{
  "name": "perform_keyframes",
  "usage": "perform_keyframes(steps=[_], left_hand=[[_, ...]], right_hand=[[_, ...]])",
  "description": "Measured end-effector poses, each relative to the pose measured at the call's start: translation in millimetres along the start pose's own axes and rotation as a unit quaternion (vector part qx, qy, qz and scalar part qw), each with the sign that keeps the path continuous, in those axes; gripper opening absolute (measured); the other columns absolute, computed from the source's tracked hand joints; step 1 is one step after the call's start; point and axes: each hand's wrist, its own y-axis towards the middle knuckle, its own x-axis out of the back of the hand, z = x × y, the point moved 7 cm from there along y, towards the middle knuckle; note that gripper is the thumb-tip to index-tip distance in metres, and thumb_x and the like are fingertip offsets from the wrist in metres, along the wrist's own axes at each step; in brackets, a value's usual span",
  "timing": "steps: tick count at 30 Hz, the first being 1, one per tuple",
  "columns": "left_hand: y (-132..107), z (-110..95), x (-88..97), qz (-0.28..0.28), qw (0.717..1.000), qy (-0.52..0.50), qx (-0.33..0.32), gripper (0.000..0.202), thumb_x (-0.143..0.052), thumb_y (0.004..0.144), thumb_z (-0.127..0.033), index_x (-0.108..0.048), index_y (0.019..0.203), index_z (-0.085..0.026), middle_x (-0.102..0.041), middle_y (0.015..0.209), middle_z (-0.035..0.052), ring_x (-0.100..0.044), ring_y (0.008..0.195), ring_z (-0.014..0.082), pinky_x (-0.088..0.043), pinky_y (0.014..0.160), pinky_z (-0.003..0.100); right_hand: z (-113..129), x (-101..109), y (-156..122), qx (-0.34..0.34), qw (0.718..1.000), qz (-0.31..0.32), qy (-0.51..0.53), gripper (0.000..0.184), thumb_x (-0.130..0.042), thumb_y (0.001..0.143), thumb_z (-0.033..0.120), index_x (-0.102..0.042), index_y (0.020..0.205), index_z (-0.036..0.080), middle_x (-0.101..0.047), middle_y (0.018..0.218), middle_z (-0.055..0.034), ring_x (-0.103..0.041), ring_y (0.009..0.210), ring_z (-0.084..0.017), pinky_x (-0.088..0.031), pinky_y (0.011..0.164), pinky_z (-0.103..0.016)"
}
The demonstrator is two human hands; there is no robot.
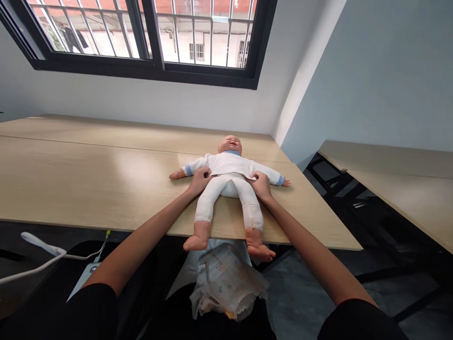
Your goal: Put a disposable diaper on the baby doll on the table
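- Wall [177,101], pale, rises beyond the head of the doll [228,164].
- The surface [88,179], light wood, lies under the doll and stretches far out to its left as the person looks.
- The window [155,35], dark-framed, with bars outside, sits in the wall beyond the doll's head.
- Another table [406,189], also light wood, stands well apart to the right of the doll.
- The doll itself lies on its back, arms spread wide, legs apart, its bare feet reaching past the near edge.
- The crumpled see-through wrapper [226,278] rests on the person's lap, just below the doll's feet.
- The shirt [230,164], white with blue collar and cuffs, covers the doll's chest and arms.
- The left hand [201,180] is at the doll's waist, fingers curled closed on the shirt's lower edge.
- The right hand [261,184] is at the opposite side of the doll's waist, fingers likewise pinching the shirt's lower edge.
- The flat white device [83,280], with a cord plugged in, lies well to the left of the doll's feet, below the surface's edge.
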Motion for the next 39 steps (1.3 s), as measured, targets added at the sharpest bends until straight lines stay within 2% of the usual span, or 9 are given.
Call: perform_keyframes(steps=[5, 8, 11, 15, 18, 22, 30, 34, 39], left_hand=[[-1.3, -2.1, -0.5, 0.005, 1.000, 0.004, -0.004, 0.033, -0.060, 0.075, -0.043, -0.038, 0.058, -0.025, -0.042, 0.060, 0.0000, -0.051, 0.070, 0.0205, -0.044, 0.069, 0.038], [-2.4, -3.3, 4.3, 0.015, 1.000, -0.002, -0.002, 0.033, -0.062, 0.075, -0.044, -0.040, 0.061, -0.025, -0.042, 0.062, -0.0007, -0.048, 0.069, 0.0194, -0.043, 0.069, 0.038], [-2.7, -4.5, 12.6, 0.032, 0.999, -0.015, -0.001, 0.034, -0.067, 0.074, -0.047, -0.045, 0.067, -0.023, -0.047, 0.067, -0.0011, -0.049, 0.069, 0.0182, -0.044, 0.071, 0.036], [-1.4, -7.7, 21.2, 0.035, 0.998, -0.044, -0.023, 0.033, -0.074, 0.071, -0.045, -0.059, 0.090, -0.022, -0.058, 0.091, 0.0023, -0.057, 0.088, 0.0202, -0.048, 0.083, 0.035], [0.3, -11.6, 17.4, 0.041, 0.997, -0.033, -0.055, 0.038, -0.072, 0.075, -0.041, -0.065, 0.108, -0.023, -0.059, 0.106, 0.0058, -0.057, 0.099, 0.0227, -0.049, 0.086, 0.036], [2.7, -15.3, 11.0, 0.025, 0.996, -0.012, -0.084, 0.024, -0.067, 0.081, -0.039, -0.072, 0.096, -0.021, -0.060, 0.098, 0.0069, -0.058, 0.095, 0.0232, -0.049, 0.081, 0.035], [-1.3, -17.2, 19.6, 0.004, 0.997, -0.046, -0.055, 0.020, -0.067, 0.080, -0.039, -0.068, 0.082, -0.018, -0.061, 0.091, 0.0036, -0.060, 0.089, 0.0196, -0.049, 0.078, 0.032], [-7.8, -16.4, 21.1, 0.057, 0.995, -0.081, -0.008, 0.025, -0.071, 0.079, -0.042, -0.065, 0.085, -0.018, -0.061, 0.091, 0.0029, -0.060, 0.091, 0.0192, -0.050, 0.081, 0.032], [-24.9, -8.9, 22.2, 0.117, 0.964, -0.195, 0.139, 0.047, -0.082, 0.071, -0.041, -0.059, 0.106, -0.018, -0.059, 0.096, 0.0030, -0.062, 0.092, 0.0183, -0.054, 0.082, 0.034]], right_hand=[[-1.7, 0.2, -0.5, -0.009, 1.000, -0.001, 0.003, 0.028, -0.067, 0.064, 0.047, -0.050, 0.063, 0.024, -0.059, 0.064, -0.0028, -0.051, 0.067, -0.022, -0.043, 0.067, -0.033], [-1.0, 3.1, -0.9, -0.009, 1.000, 0.007, 0.020, 0.023, -0.066, 0.066, 0.041, -0.056, 0.073, 0.022, -0.053, 0.062, 0.0009, -0.049, 0.063, -0.019, -0.043, 0.064, -0.031], [2.4, 7.9, -0.8, 0.005, 0.999, 0.018, 0.043, 0.031, -0.070, 0.069, 0.044, -0.061, 0.087, 0.020, -0.046, 0.061, 0.0039, -0.045, 0.059, -0.017, -0.044, 0.062, -0.031], [11.1, 11.8, -0.1, 0.050, 0.997, 0.020, 0.054, 0.047, -0.074, 0.070, 0.049, -0.070, 0.106, 0.019, -0.057, 0.092, -0.0064, -0.056, 0.081, -0.021, -0.051, 0.078, -0.034], [18.1, 6.0, 0.5, 0.086, 0.993, 0.053, 0.054, 0.046, -0.069, 0.078, 0.049, -0.071, 0.112, 0.020, -0.062, 0.107, -0.0104, -0.058, 0.098, -0.025, -0.049, 0.089, -0.038], [23.1, 0.7, 0.9, 0.107, 0.992, 0.070, 0.023, 0.034, -0.063, 0.085, 0.047, -0.074, 0.103, 0.020, -0.070, 0.101, -0.0095, -0.059, 0.098, -0.027, -0.047, 0.089, -0.041], [32.9, 9.6, -5.1, 0.157, 0.988, 0.001, -0.009, 0.022, -0.059, 0.085, 0.035, -0.073, 0.092, 0.019, -0.067, 0.095, -0.0108, -0.059, 0.096, -0.028, -0.048, 0.089, -0.044], [27.0, 19.2, -9.2, 0.096, 0.995, -0.020, 0.023, 0.024, -0.060, 0.083, 0.036, -0.071, 0.095, 0.019, -0.063, 0.102, -0.0117, -0.060, 0.096, -0.026, -0.051, 0.091, -0.044], [1.2, 18.9, -26.9, -0.128, 0.986, 0.022, 0.109, 0.057, -0.074, 0.072, 0.054, -0.057, 0.113, 0.018, -0.057, 0.124, -0.0165, -0.065, 0.095, -0.027, -0.059, 0.078, -0.040]])
